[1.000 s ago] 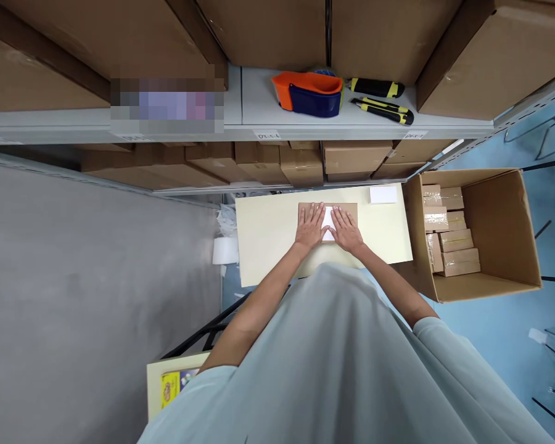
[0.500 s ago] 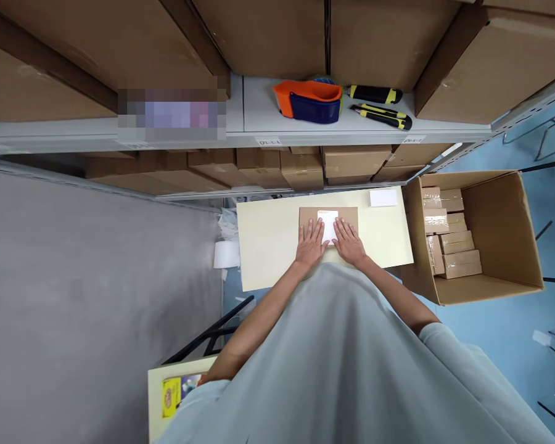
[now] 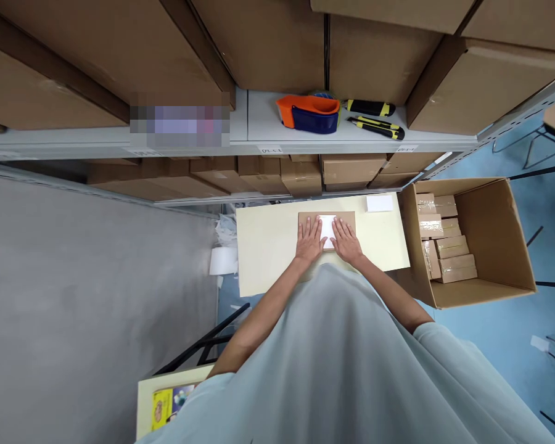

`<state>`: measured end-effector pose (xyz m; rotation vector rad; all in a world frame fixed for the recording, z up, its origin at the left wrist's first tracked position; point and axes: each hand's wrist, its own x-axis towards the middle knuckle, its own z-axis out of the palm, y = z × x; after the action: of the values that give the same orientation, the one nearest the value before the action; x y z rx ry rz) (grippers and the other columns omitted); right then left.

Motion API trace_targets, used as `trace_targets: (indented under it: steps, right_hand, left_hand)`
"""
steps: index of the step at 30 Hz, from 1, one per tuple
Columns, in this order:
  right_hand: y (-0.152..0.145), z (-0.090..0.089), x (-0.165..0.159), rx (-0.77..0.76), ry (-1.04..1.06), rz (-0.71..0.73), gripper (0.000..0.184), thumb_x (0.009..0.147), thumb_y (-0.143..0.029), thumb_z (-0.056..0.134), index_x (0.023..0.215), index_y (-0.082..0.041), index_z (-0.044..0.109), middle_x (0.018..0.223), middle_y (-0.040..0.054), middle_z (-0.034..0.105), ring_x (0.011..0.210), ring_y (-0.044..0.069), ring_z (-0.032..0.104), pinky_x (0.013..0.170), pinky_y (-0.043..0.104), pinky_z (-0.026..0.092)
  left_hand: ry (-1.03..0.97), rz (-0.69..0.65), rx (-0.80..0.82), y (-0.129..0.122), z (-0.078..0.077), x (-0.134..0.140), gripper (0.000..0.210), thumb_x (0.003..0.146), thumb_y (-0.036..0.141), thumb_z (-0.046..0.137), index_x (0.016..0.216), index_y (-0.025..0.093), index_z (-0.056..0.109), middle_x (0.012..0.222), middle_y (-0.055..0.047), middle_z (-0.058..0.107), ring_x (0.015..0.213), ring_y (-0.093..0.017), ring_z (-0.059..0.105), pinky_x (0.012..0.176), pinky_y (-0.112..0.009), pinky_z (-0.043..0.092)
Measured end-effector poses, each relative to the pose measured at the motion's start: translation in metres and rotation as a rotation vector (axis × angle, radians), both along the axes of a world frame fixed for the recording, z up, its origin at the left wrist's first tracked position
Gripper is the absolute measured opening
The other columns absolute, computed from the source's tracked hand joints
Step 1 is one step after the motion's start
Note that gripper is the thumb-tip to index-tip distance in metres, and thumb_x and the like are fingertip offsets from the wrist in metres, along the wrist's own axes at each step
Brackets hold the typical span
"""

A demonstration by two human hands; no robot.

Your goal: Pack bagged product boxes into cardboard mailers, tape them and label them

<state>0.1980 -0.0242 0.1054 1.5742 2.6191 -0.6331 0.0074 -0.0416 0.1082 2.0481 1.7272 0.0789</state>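
Note:
A small brown cardboard box [image 3: 326,214] lies on the cream tabletop [image 3: 268,246]. On its top face is a white label [image 3: 327,232]. My left hand [image 3: 310,240] rests flat on the left part of the box, fingers stretched forward and touching the label's left edge. Across from it, my right hand [image 3: 346,240] lies flat over the label's right edge, its fingers also extended. Both palms cover parts of the box. Off to the right on the same tabletop sits a white stack of labels or paper [image 3: 379,203].
A large open carton [image 3: 499,237] with several small taped boxes [image 3: 452,246] stands to the right. The shelf ahead holds brown cartons, an orange and blue tape dispenser [image 3: 311,113] and two utility knives [image 3: 374,117]. A white roll [image 3: 223,261] is left of the table.
The whole view has shifted slightly. My hands stay flat on the box, with the right fingers a little closer to the left ones over the label.

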Motion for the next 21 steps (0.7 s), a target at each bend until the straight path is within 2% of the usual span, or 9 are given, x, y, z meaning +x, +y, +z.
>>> trace_targets:
  steps: [8,13,15,17,19,21]
  right_hand:
    - [-0.035,-0.005,0.015,0.022,0.018,0.066,0.064,0.117,-0.038,0.027,0.175,-0.010,0.028,0.182,0.0115,0.022,0.171,0.029,0.015,0.139,0.052,0.015]
    - [-0.038,-0.007,0.018,-0.013,0.080,0.038,0.068,0.116,-0.043,0.029,0.176,-0.011,0.024,0.183,0.0114,0.020,0.172,0.030,0.013,0.140,0.053,0.011]
    - [-0.037,-0.007,0.029,-0.036,0.141,-0.064,0.072,0.116,-0.048,0.030,0.177,-0.012,0.019,0.184,0.0126,0.017,0.172,0.030,0.010,0.140,0.055,0.011]
    - [-0.041,-0.009,0.047,-0.084,0.231,-0.270,0.082,0.114,-0.057,0.031,0.177,-0.010,0.011,0.184,0.0154,0.011,0.172,0.031,0.007,0.139,0.057,0.013]
    - [-0.048,-0.011,0.064,-0.206,0.337,-0.490,0.093,0.111,-0.067,0.033,0.177,-0.008,0.005,0.184,0.0182,0.008,0.172,0.031,0.010,0.139,0.056,0.017]
    - [-0.057,-0.014,0.076,-0.378,0.428,-0.619,0.103,0.106,-0.076,0.041,0.178,-0.010,0.006,0.183,0.0192,0.014,0.170,0.031,0.020,0.137,0.054,0.024]
  left_hand:
    - [-0.076,-0.037,0.018,-0.049,-0.007,0.000,0.071,0.112,0.043,0.033,0.176,0.014,0.023,0.183,-0.010,0.021,0.172,-0.036,0.010,0.138,-0.062,0.000]
    - [-0.185,0.006,0.015,-0.054,-0.009,-0.004,0.074,0.111,0.046,0.038,0.177,0.015,0.023,0.183,-0.011,0.023,0.172,-0.035,0.006,0.138,-0.062,-0.002]
    - [-0.250,0.092,0.021,-0.056,-0.011,-0.017,0.080,0.110,0.052,0.041,0.177,0.015,0.018,0.183,-0.014,0.020,0.172,-0.035,0.001,0.138,-0.063,-0.002]
    - [-0.319,0.263,0.008,-0.063,-0.016,-0.034,0.091,0.108,0.059,0.047,0.178,0.014,0.011,0.184,-0.017,0.014,0.172,-0.037,-0.003,0.137,-0.064,0.000]
    - [-0.405,0.454,-0.051,-0.073,-0.025,-0.050,0.102,0.103,0.064,0.056,0.178,0.015,0.006,0.184,-0.020,0.012,0.172,-0.038,-0.003,0.137,-0.064,0.005]
    - [-0.503,0.571,-0.145,-0.081,-0.036,-0.059,0.109,0.097,0.065,0.067,0.177,0.018,0.010,0.183,-0.022,0.018,0.172,-0.038,0.005,0.137,-0.061,0.014]
